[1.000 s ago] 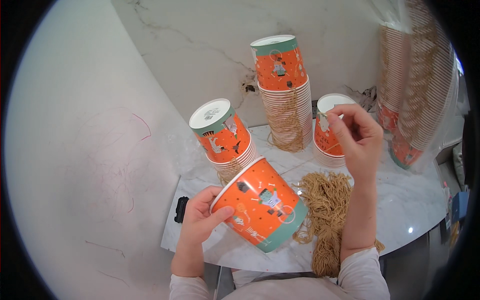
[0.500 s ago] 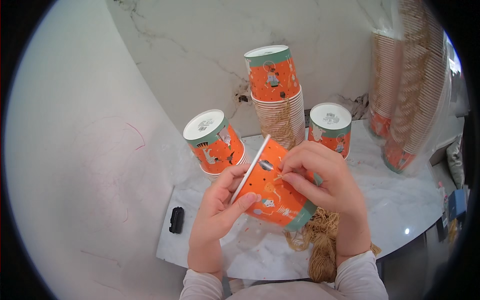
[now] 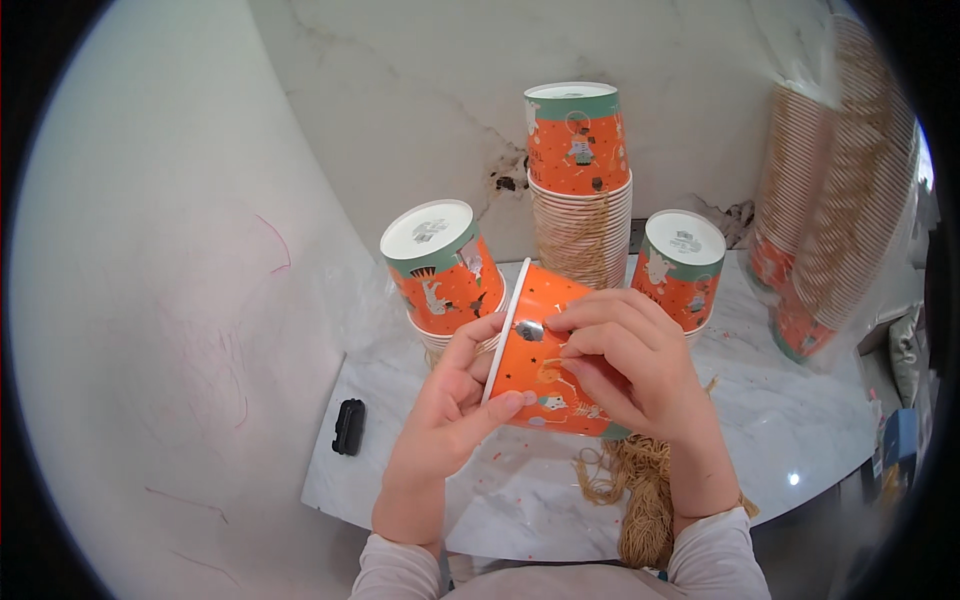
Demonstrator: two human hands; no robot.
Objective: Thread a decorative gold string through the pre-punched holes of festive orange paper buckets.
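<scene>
Head view: hands point(image 3: 430, 440) point(image 3: 640, 365) on a cup point(image 3: 525, 372), tabletop point(image 3: 790, 425) reaching right to edge.

Holds an orange-and-green printed paper bucket point(image 3: 538, 365) tilted sideways above a marble tabletop point(image 3: 520, 510), gripping it by the white rim with the left hand point(image 3: 440, 420) and bending the fingers of the right hand point(image 3: 635, 360) close against its printed wall. Shows, behind this, a tall stack of upside-down buckets point(image 3: 578, 150) between lower upside-down ones point(image 3: 445, 290). Also includes tan twine point(image 3: 645, 500) partly behind the right forearm, a small black object point(image 3: 348, 427) far left, and plastic-bagged nested buckets point(image 3: 840, 220) far right.
</scene>
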